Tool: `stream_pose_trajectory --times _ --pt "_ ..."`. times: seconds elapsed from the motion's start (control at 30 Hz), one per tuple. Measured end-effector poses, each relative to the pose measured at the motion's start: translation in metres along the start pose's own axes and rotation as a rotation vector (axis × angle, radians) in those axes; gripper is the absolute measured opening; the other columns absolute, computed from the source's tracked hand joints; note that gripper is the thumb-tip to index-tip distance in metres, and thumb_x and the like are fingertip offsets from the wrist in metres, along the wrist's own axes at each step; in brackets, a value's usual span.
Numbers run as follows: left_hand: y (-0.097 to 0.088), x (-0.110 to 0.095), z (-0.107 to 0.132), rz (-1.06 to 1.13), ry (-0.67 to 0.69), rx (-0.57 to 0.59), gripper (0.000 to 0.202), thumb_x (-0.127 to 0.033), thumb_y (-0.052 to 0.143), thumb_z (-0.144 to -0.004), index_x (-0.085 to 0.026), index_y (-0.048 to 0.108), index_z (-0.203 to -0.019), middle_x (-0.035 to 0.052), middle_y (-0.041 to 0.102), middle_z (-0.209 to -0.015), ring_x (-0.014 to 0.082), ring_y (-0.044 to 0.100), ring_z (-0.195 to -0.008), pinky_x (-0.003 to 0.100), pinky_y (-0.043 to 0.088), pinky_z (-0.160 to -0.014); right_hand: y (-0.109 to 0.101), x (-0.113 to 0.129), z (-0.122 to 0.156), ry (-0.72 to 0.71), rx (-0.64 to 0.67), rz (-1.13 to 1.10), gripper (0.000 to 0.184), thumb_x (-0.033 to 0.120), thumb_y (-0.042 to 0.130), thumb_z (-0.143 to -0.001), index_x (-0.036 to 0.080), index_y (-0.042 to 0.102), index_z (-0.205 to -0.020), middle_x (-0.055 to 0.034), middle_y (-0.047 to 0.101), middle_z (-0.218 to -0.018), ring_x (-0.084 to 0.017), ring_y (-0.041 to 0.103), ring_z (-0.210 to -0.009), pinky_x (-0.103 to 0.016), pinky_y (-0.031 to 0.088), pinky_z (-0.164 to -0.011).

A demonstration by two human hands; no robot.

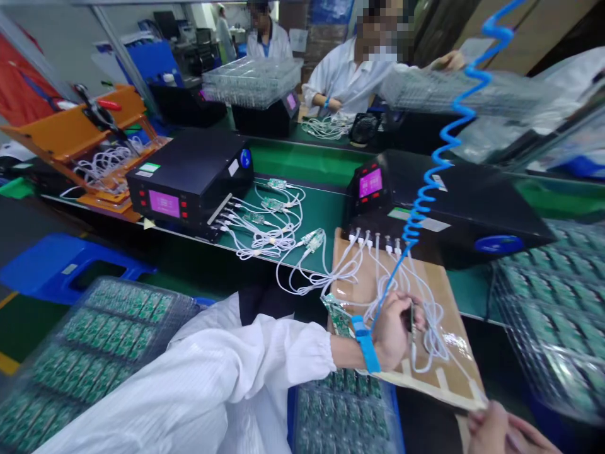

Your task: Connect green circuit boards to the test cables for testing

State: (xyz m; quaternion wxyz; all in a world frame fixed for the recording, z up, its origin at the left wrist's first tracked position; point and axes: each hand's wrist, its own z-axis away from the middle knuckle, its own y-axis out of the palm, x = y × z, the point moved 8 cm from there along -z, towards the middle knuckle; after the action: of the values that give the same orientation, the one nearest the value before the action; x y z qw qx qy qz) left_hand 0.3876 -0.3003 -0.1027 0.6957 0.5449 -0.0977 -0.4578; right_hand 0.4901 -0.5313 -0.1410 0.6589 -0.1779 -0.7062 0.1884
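Observation:
My left hand [393, 333], with a blue wrist strap [365, 343], is closed on a small circuit board [411, 317] seen nearly edge-on. A white cable [414, 358] hangs just below that board; whether it is plugged in I cannot tell. At the lower right, my right hand [496, 427] pinches the end of another white cable [474, 386], its tip hidden by the fingers. Both hands are over or beside a brown cardboard sheet [454, 296]. Left of my left wrist lies a green circuit board [336, 314].
Black test boxes with lit screens [164, 203] [370, 183] stand on the green bench, white cables running from them. Clear trays of boards [108, 328] [347, 410] [558, 302] surround me. A coiled blue cord [442, 154] hangs ahead. A co-worker [350, 75] is across the bench.

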Motion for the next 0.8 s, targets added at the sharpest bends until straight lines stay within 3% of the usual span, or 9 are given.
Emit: stream_pose_trajectory --times 0.07,0.13,0.2,0.3,0.47,0.8 --pt "0.002 0.001 0.003 -0.006 -0.022 0.007 0.015 -0.028 0.071 -0.079 -0.018 0.060 -0.080 -0.0007 0.049 -0.060 0.0134 0.043 -0.057 0.026 0.036 -0.060 -0.001 0.025 0.005 0.047 -0.106 -0.271 0.043 0.055 0.082 -0.075 0.022 0.069 -0.099 -0.0084 0.073 -0.084 -0.026 0.071 -0.071 -0.042 0.061 -0.069" --pt "0.003 0.000 0.007 -0.038 -0.028 -0.008 0.013 -0.024 0.070 -0.082 -0.017 0.059 -0.081 -0.0012 0.050 -0.060 0.0123 0.046 -0.056 0.025 0.037 -0.060 0.016 0.062 0.008 -0.022 -0.024 -0.471 0.051 0.061 0.078 -0.079 0.017 0.072 -0.105 -0.0127 0.078 -0.097 -0.024 0.074 -0.082 -0.042 0.063 -0.082" --pt "0.007 0.003 0.009 -0.033 -0.070 0.011 0.011 -0.022 0.069 -0.085 -0.017 0.059 -0.083 -0.0022 0.052 -0.063 0.0106 0.045 -0.055 0.023 0.037 -0.060 0.042 0.093 0.009 -0.071 0.139 -0.631 0.056 0.065 0.072 -0.083 0.014 0.074 -0.108 -0.0151 0.079 -0.105 -0.025 0.076 -0.092 -0.043 0.063 -0.088" --pt "0.010 0.010 0.008 -0.020 -0.116 0.048 0.006 -0.018 0.068 -0.089 -0.017 0.062 -0.087 -0.0022 0.056 -0.071 0.0092 0.051 -0.062 0.021 0.041 -0.066 0.065 0.119 0.011 -0.147 0.203 -0.569 0.050 0.058 0.076 -0.085 0.014 0.077 -0.109 -0.0137 0.081 -0.103 -0.023 0.077 -0.090 -0.041 0.063 -0.090" --pt "0.005 0.018 0.008 -0.068 -0.091 0.087 0.003 -0.015 0.068 -0.089 -0.016 0.067 -0.087 0.0019 0.065 -0.085 0.0115 0.061 -0.077 0.024 0.047 -0.079 0.078 0.130 0.022 -0.242 0.235 -0.534 0.040 0.051 0.079 -0.084 0.015 0.079 -0.102 -0.0116 0.081 -0.100 -0.023 0.077 -0.089 -0.038 0.064 -0.084" --pt "-0.002 0.024 0.002 -0.102 -0.064 0.121 0.004 -0.017 0.068 -0.089 -0.016 0.071 -0.086 0.0029 0.066 -0.089 0.0121 0.061 -0.083 0.024 0.048 -0.084 0.077 0.127 0.027 -0.268 0.249 -0.544 0.030 0.044 0.077 -0.087 0.017 0.078 -0.099 -0.0097 0.081 -0.099 -0.022 0.077 -0.089 -0.036 0.065 -0.083"
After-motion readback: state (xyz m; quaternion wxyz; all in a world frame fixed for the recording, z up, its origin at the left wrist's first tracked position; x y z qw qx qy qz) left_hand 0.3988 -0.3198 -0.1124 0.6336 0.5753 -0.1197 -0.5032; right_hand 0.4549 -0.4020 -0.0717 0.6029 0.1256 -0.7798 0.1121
